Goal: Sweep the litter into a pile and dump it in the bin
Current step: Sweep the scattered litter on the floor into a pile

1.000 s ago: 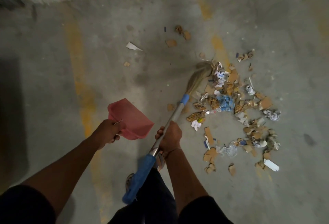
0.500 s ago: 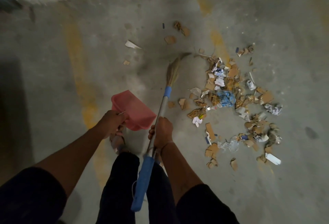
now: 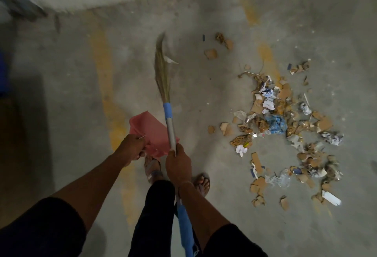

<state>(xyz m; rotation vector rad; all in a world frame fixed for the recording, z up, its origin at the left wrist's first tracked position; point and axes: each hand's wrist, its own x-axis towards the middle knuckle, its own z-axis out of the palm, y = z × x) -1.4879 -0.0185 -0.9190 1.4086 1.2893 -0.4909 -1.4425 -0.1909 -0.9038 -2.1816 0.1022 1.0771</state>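
Far left: dim concrete floor (image 3: 61, 97) with a worn yellow stripe (image 3: 106, 85) running near to far. Left hand (image 3: 132, 149) closed around the handle of a pink dustpan (image 3: 151, 132), held off the floor with its mouth pointing far and left. Just right of it, right hand (image 3: 178, 165) wrapped tight on the metal shaft of the broom (image 3: 170, 126); long axis running near to far, almost straight away from the body, blue grip near the legs, bristles (image 3: 161, 67) at the far end, blurred and curving slightly left. White scrap (image 3: 170, 59) touching the bristles on their right. Sandalled feet (image 3: 202, 182) below the hands. Farther right, a few loose cardboard bits (image 3: 211, 53), well apart from the broom. At right, main litter (image 3: 285, 134): cardboard, paper, blue plastic, spread in a loose patch on the floor, nothing between it and the broom but bare concrete.
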